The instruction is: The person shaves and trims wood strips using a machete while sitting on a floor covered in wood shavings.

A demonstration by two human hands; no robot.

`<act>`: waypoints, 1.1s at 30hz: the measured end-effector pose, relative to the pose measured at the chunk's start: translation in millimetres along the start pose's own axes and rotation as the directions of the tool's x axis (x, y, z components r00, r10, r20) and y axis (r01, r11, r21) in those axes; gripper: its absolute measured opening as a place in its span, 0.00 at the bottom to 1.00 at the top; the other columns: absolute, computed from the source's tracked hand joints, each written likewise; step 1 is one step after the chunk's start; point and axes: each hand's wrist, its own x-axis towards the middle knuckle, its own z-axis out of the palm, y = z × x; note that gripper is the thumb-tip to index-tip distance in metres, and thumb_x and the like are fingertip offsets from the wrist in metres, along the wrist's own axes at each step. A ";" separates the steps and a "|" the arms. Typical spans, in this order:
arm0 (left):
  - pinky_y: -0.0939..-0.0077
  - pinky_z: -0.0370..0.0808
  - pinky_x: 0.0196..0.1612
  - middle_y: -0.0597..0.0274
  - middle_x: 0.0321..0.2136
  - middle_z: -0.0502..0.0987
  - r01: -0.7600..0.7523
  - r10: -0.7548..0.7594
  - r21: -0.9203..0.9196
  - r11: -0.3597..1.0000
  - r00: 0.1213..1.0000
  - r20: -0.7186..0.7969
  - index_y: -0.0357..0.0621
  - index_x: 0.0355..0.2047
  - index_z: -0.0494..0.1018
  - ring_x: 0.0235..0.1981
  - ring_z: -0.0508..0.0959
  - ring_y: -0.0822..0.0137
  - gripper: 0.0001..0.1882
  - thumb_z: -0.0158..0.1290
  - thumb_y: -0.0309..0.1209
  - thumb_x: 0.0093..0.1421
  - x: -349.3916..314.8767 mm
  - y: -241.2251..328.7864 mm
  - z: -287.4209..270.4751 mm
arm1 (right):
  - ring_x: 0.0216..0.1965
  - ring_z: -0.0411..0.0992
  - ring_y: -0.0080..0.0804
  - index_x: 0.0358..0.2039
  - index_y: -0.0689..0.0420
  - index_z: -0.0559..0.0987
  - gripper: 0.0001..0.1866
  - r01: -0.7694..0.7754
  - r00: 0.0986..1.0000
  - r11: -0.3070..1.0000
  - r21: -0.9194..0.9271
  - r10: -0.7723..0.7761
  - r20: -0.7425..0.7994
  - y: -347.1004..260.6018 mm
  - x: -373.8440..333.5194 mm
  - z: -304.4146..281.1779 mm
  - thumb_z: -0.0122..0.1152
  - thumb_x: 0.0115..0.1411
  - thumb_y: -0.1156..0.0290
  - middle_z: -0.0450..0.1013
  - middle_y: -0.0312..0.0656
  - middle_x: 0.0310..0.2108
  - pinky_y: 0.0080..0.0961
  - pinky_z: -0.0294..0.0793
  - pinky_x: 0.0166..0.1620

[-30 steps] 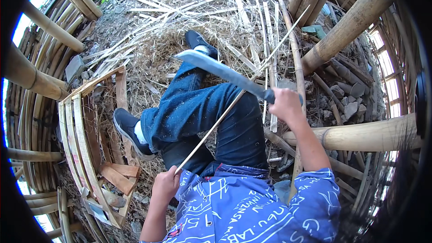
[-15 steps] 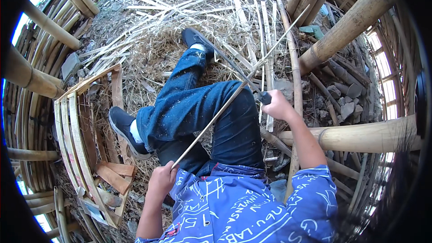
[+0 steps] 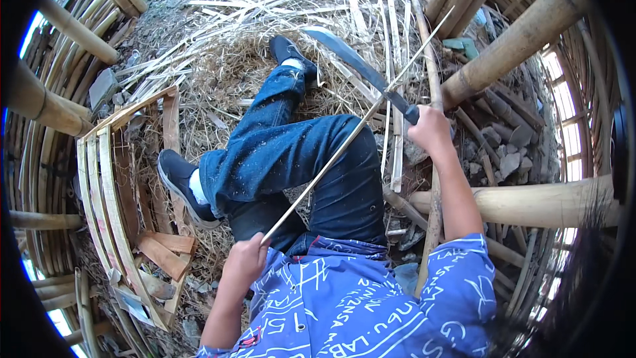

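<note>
My left hand is closed round the near end of a thin bamboo strip in front of my waist. The strip slants up to the right across my bent knee, and its far end sticks out beyond. My right hand grips the dark handle of a machete, right of the knee. The long blade points up and to the left, its flat side showing. Near the handle the blade crosses the strip and seems to touch it; a frayed curl of fibre shows there.
Split bamboo strips and shavings litter the ground ahead. A slatted wooden frame with board pieces lies at the left. Thick bamboo poles slant in at the right, above broken stones. A long pole lies beside my right hand.
My right hand has moved outward and up along the strip with the machete, and the blade has turned to show its broad side. My left hand has stayed nearly in place.
</note>
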 end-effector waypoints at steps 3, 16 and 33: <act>0.46 0.70 0.29 0.39 0.19 0.73 -0.013 0.013 0.001 1.000 1.000 -0.004 0.39 0.28 0.70 0.25 0.75 0.38 0.12 0.50 0.34 0.63 5.7 -17.4 0.1 | 0.34 0.77 0.55 0.29 0.59 0.80 0.10 -0.008 0.997 1.000 0.000 0.008 0.073 -3.3 -8.3 -6.2 0.58 0.46 0.70 0.77 0.56 0.28 0.46 0.77 0.41; 0.47 0.69 0.27 0.40 0.18 0.73 0.042 -0.042 -0.055 0.998 0.999 0.005 0.38 0.26 0.71 0.23 0.74 0.38 0.13 0.51 0.35 0.63 -2.0 -22.1 9.4 | 0.22 0.75 0.36 0.23 0.62 0.76 0.08 -0.236 0.889 0.784 0.574 -0.064 0.453 3.1 -21.3 31.2 0.61 0.42 0.71 0.73 0.43 0.18 0.34 0.74 0.30; 0.47 0.69 0.28 0.38 0.19 0.72 0.064 -0.065 -0.024 0.998 0.998 -0.004 0.37 0.24 0.72 0.25 0.74 0.37 0.16 0.52 0.37 0.63 -0.1 -33.9 2.1 | 0.35 0.75 0.58 0.28 0.62 0.78 0.11 -0.026 0.995 0.994 0.102 0.015 0.100 12.1 -12.9 -5.0 0.56 0.45 0.71 0.76 0.59 0.28 0.42 0.76 0.42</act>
